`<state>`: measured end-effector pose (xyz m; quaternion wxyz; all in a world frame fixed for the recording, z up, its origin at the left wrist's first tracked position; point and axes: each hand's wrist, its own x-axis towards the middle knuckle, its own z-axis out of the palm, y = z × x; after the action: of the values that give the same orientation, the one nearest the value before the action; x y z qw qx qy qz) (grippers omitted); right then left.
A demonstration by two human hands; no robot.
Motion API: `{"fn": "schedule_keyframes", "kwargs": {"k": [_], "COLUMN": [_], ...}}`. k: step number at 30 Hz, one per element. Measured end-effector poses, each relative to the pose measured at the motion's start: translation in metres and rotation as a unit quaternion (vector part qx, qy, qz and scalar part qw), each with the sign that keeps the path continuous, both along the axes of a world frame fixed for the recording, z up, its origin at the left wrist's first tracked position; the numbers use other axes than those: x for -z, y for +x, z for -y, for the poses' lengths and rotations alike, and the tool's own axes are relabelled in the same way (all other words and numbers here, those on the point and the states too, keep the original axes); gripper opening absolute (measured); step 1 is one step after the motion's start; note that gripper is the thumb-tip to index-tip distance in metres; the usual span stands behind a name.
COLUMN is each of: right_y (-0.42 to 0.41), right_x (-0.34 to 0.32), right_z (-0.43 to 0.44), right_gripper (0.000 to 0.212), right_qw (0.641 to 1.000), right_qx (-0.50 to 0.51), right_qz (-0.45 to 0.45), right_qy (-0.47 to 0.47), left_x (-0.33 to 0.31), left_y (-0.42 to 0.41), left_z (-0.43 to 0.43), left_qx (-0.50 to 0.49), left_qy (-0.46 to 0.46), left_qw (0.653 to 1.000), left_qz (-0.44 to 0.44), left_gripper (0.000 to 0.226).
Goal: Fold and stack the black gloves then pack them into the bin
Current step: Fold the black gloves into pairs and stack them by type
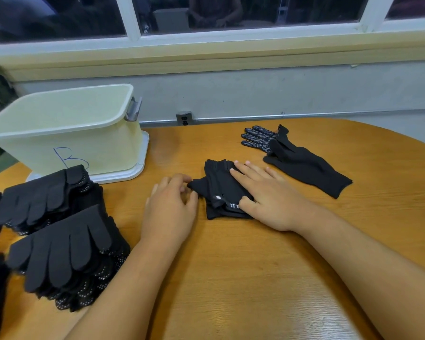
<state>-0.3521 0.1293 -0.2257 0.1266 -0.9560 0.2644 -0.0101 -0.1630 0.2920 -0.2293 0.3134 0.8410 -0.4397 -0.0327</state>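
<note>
Holding the fold, black knit glove bundle (219, 190) is pressed under spread right hand (268, 195); flap (197, 186) beside is pinched by left hand (171, 207).

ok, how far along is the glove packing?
Done: no gloves show in the bin yet. In hand: the right hand presses flat on a part-folded bundle while the left hand pinches its corner. Left: the loose pair at right, and the flat stacks by the bin, look unfolded.
</note>
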Motion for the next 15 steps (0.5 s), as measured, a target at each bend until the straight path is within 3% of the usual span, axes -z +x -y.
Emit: {"fn": "schedule_keyframes", "kwargs": {"k": [7,12,15], "right_y": [0.001,0.001,0.001], "right_x": [0.001,0.001,0.001], "right_z": [0.001,0.001,0.001], "right_gripper": [0.072,0.073,0.073], "right_qw": [1.0,1.0,1.0], "right_qx": [0.0,0.001,0.003], "right_qz": [-0.004,-0.006,-0.007], "right_qy": [-0.002,-0.002,-0.002], "left_x": [-0.005,-0.013,-0.028], "left_y": [0.003,0.001,-0.006], "left_z": [0.007,0.008,0.016], "left_qx": [-0.033,-0.028,-0.026], "left_qy": [-0.042,-0.024,0.065], "left_qw": [0.998,0.994,0.992], "left_qz": [-0.022,-0.106,-0.109], "left_gripper": [0.015,0.04,0.068]}}
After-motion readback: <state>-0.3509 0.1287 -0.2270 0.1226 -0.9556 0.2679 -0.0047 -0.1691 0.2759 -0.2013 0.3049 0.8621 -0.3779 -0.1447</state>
